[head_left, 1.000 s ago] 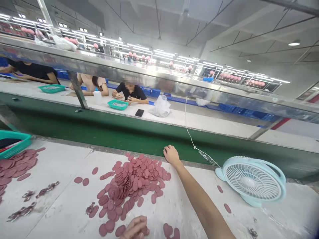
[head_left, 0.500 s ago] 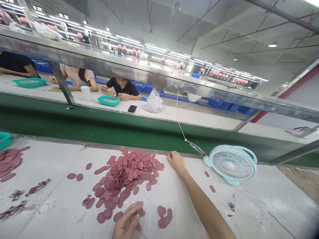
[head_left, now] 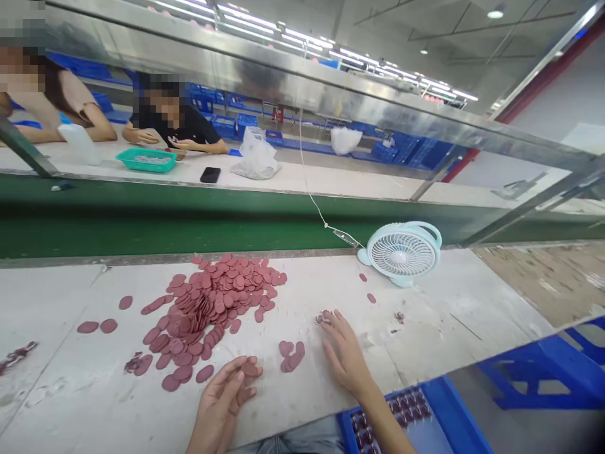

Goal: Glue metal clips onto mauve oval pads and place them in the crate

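Head view: thin, dull-red oval discs (head_left: 230, 299) lie heaped.

Thin maroon oval disc (head_left: 250, 369), pinched in left hand (head_left: 218, 397). Loose overlapping disc heap (head_left: 231, 296) at its 11 o'clock; small disc cluster (head_left: 293, 360), flat, at 2 o'clock. Dark-and-pale crumpled scrap (head_left: 322, 318) at right hand's (head_left: 347, 354) fingertips.

room to pass over tabletop (head_left: 314, 284) between disc pile (head_left: 212, 299) and fan (head_left: 401, 255).

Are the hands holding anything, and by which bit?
The left hand holds a reddish oval piece near its edge. The right hand touches a scrap; whether it's gripped, I can't tell.
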`<act>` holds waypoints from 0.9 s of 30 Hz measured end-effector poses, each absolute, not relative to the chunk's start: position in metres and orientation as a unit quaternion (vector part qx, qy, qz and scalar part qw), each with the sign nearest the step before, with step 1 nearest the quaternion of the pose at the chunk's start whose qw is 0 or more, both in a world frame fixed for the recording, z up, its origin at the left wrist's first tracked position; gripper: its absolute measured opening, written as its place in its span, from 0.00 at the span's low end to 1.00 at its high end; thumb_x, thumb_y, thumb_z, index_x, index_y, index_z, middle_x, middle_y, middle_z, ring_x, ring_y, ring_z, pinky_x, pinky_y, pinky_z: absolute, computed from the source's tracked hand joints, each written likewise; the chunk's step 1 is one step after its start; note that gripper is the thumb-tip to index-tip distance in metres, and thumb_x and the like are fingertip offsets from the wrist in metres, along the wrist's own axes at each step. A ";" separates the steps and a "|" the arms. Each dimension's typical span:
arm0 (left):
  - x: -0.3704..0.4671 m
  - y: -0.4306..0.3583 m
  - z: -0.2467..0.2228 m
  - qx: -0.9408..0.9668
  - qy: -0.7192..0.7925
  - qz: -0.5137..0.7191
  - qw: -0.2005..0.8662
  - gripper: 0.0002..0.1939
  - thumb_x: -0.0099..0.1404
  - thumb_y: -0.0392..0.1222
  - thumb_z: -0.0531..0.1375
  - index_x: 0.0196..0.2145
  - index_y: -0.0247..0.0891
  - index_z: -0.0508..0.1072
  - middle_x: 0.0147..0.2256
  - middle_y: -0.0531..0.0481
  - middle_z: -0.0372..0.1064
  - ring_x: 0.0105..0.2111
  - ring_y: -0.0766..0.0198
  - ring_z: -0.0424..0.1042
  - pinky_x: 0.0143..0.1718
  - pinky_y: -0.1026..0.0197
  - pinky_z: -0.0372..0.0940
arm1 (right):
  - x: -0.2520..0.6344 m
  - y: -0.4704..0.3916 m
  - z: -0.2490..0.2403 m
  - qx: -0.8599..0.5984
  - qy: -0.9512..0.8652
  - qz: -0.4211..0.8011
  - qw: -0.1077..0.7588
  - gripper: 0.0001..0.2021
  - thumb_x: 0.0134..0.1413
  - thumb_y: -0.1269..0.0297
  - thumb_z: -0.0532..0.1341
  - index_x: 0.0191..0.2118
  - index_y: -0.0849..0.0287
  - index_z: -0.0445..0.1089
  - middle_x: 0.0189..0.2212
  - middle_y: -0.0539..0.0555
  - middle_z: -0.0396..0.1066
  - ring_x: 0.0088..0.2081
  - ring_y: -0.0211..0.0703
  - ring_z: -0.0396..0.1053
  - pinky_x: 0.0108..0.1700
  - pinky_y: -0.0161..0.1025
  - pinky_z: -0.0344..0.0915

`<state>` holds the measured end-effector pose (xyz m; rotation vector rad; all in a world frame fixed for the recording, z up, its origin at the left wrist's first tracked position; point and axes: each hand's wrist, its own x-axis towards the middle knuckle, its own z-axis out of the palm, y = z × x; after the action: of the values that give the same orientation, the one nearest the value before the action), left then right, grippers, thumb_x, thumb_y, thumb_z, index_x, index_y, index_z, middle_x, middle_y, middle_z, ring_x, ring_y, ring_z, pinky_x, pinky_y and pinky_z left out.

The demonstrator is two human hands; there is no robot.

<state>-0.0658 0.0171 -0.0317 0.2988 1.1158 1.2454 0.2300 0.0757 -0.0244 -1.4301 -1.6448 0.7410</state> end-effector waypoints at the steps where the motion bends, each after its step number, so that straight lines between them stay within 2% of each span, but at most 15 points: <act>1: -0.064 0.016 -0.029 0.121 0.489 0.542 0.672 0.22 0.56 0.46 0.71 0.47 0.39 0.77 0.48 0.41 0.79 0.46 0.48 0.79 0.34 0.59 0.75 | 0.237 0.063 -0.024 -0.561 -0.592 0.328 0.477 0.15 0.61 0.53 0.62 0.49 0.53 0.75 0.53 0.58 0.72 0.60 0.57 0.64 0.63 0.58 0.60; 3: -0.058 0.015 -0.022 0.097 0.485 0.528 0.690 0.24 0.56 0.45 0.71 0.50 0.41 0.74 0.48 0.42 0.79 0.42 0.50 0.80 0.27 0.62 0.73 | 0.249 0.042 -0.022 -0.556 -0.494 0.363 0.562 0.15 0.66 0.51 0.55 0.46 0.53 0.74 0.41 0.56 0.73 0.46 0.49 0.71 0.47 0.49 0.72; 4: -0.055 0.015 -0.019 0.086 0.485 0.523 0.696 0.25 0.56 0.44 0.72 0.50 0.41 0.73 0.48 0.42 0.79 0.40 0.51 0.81 0.25 0.64 0.71 | 0.255 0.035 -0.021 -0.555 -0.466 0.380 0.575 0.18 0.68 0.49 0.51 0.47 0.53 0.73 0.35 0.54 0.71 0.39 0.45 0.71 0.37 0.43 0.73; 6: -0.046 0.016 -0.011 0.069 0.479 0.513 0.708 0.24 0.55 0.41 0.73 0.49 0.39 0.73 0.48 0.41 0.79 0.38 0.53 0.81 0.21 0.66 0.69 | 0.266 0.030 -0.019 -0.488 -0.355 0.495 0.625 0.20 0.69 0.48 0.49 0.52 0.55 0.69 0.29 0.50 0.66 0.28 0.37 0.66 0.23 0.32 0.66; 7: -0.040 0.017 -0.007 0.065 0.473 0.510 0.716 0.23 0.55 0.41 0.73 0.47 0.38 0.74 0.47 0.41 0.79 0.37 0.54 0.81 0.20 0.67 0.68 | 0.271 0.032 -0.018 -0.414 -0.266 0.575 0.654 0.20 0.68 0.48 0.51 0.54 0.57 0.67 0.28 0.48 0.65 0.26 0.34 0.64 0.20 0.28 0.63; 10: -0.023 0.021 0.004 0.075 0.429 0.505 0.745 0.17 0.57 0.39 0.71 0.44 0.37 0.75 0.47 0.40 0.79 0.36 0.57 0.81 0.20 0.69 0.68 | 0.287 0.050 -0.016 -0.156 0.004 0.723 0.673 0.21 0.64 0.54 0.60 0.56 0.61 0.62 0.28 0.44 0.64 0.22 0.29 0.62 0.18 0.23 0.60; 14: -0.006 0.024 0.011 0.105 0.359 0.502 0.780 0.10 0.62 0.39 0.67 0.42 0.39 0.77 0.49 0.40 0.78 0.39 0.57 0.81 0.24 0.69 0.69 | 0.294 0.070 -0.014 -0.118 0.070 0.745 0.652 0.10 0.65 0.62 0.59 0.48 0.60 0.63 0.24 0.41 0.63 0.19 0.27 0.62 0.17 0.23 0.59; 18: 0.008 0.024 0.010 0.084 0.325 0.494 0.802 0.08 0.62 0.35 0.67 0.40 0.41 0.78 0.49 0.43 0.79 0.45 0.56 0.80 0.31 0.70 0.71 | 0.268 0.060 0.009 -0.232 0.031 0.735 0.636 0.13 0.65 0.56 0.57 0.48 0.59 0.66 0.23 0.43 0.64 0.16 0.27 0.59 0.14 0.24 0.55; 22: 0.020 0.023 0.012 0.063 0.305 0.475 0.823 0.10 0.61 0.33 0.68 0.40 0.42 0.79 0.48 0.44 0.79 0.47 0.56 0.79 0.36 0.69 0.71 | 0.221 0.038 0.045 -0.424 -0.155 0.643 0.619 0.19 0.58 0.44 0.58 0.43 0.54 0.71 0.19 0.45 0.63 0.13 0.30 0.56 0.11 0.27 0.52; 24: 0.026 0.022 0.015 0.061 0.298 0.465 0.831 0.13 0.61 0.32 0.68 0.43 0.42 0.79 0.49 0.45 0.79 0.47 0.56 0.79 0.37 0.69 0.72 | 0.199 0.030 0.055 -0.471 -0.249 0.567 0.628 0.17 0.55 0.44 0.60 0.42 0.51 0.71 0.19 0.45 0.64 0.12 0.32 0.55 0.10 0.28 0.50; 27: 0.033 0.021 0.021 0.062 0.287 0.457 0.840 0.13 0.61 0.32 0.68 0.44 0.41 0.80 0.49 0.45 0.79 0.48 0.56 0.78 0.38 0.69 0.72 | 0.177 0.022 0.060 -0.518 -0.369 0.429 0.642 0.13 0.56 0.51 0.61 0.44 0.48 0.69 0.20 0.46 0.68 0.14 0.38 0.61 0.13 0.36 0.59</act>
<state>0.0328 0.0206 0.0206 0.1303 0.6058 0.9671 0.1773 0.0220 0.0601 -1.1798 -0.8402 0.9778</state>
